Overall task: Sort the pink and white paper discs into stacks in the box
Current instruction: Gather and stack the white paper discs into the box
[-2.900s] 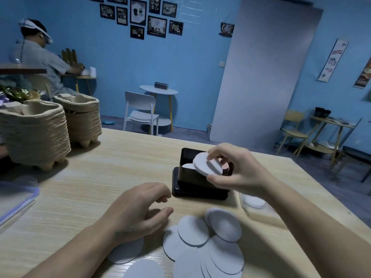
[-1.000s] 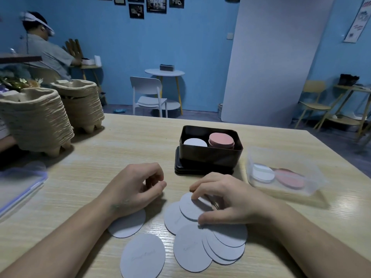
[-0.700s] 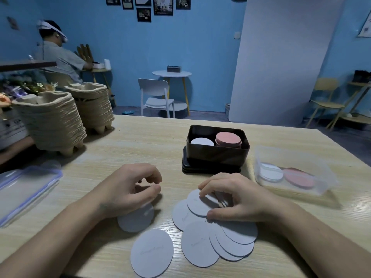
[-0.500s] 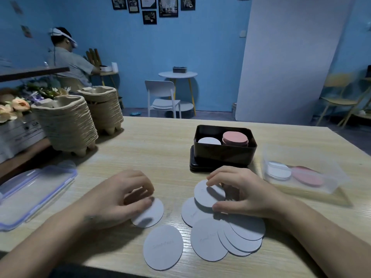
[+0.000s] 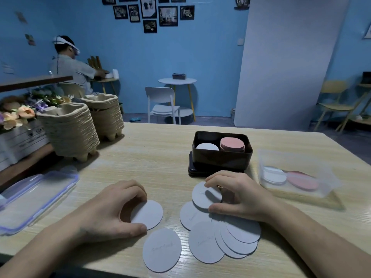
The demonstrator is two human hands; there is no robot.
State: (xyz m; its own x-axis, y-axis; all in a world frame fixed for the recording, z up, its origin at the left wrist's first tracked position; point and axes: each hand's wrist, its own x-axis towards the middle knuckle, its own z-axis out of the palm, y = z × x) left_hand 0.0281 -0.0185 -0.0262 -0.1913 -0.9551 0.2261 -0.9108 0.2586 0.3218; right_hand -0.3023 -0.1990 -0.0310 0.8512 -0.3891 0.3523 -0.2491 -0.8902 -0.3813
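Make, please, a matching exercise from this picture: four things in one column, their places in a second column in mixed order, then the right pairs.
Things
1. pink stack
2. white stack
3. clear tub
4. blue-edged lid

Places
A. near the left edge of the table
B. left side of the black box
C. on the table, right of the black box
D. right side of the black box

Pairs: 1-D, 2-B, 3-C, 4-A

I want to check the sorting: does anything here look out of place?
Nothing damaged, but loose white discs lie fanned, overlapping, before the black box, unstacked; one single disc lies apart on the table.
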